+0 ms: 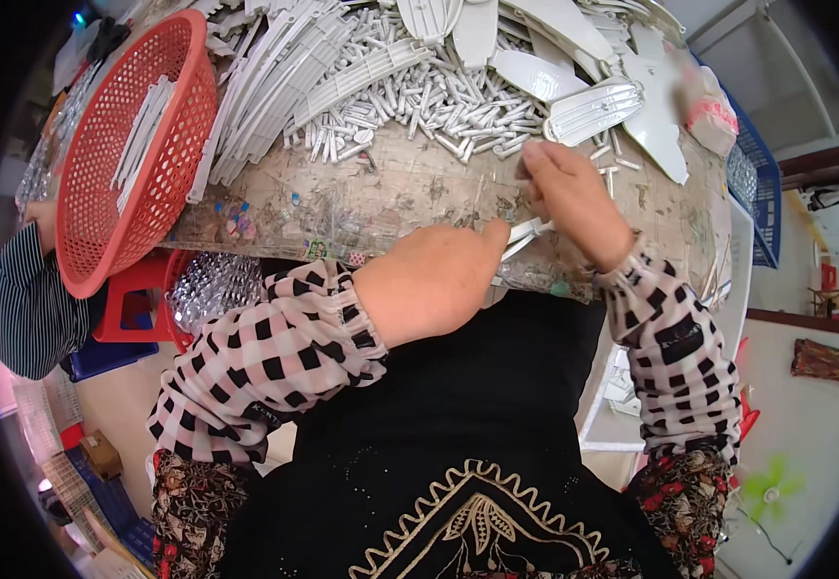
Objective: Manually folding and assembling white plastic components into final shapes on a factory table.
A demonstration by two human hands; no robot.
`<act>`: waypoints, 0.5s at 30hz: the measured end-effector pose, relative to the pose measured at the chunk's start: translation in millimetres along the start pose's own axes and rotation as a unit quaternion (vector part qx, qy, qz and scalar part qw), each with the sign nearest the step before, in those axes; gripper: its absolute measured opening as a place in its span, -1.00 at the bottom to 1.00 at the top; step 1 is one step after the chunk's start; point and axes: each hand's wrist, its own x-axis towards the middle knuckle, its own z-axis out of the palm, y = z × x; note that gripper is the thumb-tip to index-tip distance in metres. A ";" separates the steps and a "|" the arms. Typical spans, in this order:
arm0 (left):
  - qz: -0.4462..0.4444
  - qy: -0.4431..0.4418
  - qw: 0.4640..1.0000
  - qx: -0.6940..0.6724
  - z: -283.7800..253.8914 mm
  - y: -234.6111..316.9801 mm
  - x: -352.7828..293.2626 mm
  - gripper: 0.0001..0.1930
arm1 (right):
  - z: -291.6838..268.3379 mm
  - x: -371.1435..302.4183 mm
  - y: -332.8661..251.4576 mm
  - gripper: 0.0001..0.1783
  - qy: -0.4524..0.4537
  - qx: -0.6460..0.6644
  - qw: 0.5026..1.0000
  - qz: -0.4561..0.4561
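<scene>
My left hand [436,280] is closed near the table's front edge, holding a white plastic piece [524,237] between thumb and fingers. The piece juts out to the right, and its far part is partly covered by my hand. My right hand [574,198] is just beyond it, fingers curled and pinched together; what they hold, if anything, is too small to make out. Past my right fingertips lies a heap of small white plastic pegs [439,101]. A ribbed white oval part [593,111] rests on the heap's right side.
A red perforated basket [188,125] with white strips stands tilted at the left, beside stacked long ribbed strips [265,87]. Larger flat white panels [656,125] lie at the far right, near a white and red bundle [711,121]. Another person's striped sleeve [28,309] shows at the left.
</scene>
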 end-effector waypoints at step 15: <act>-0.004 0.016 0.998 -0.061 -3.7 -9.8 -0.9 -0.68 | 10.1 -7.2 8.0 -0.69 0.074 0.266 0.959 0.058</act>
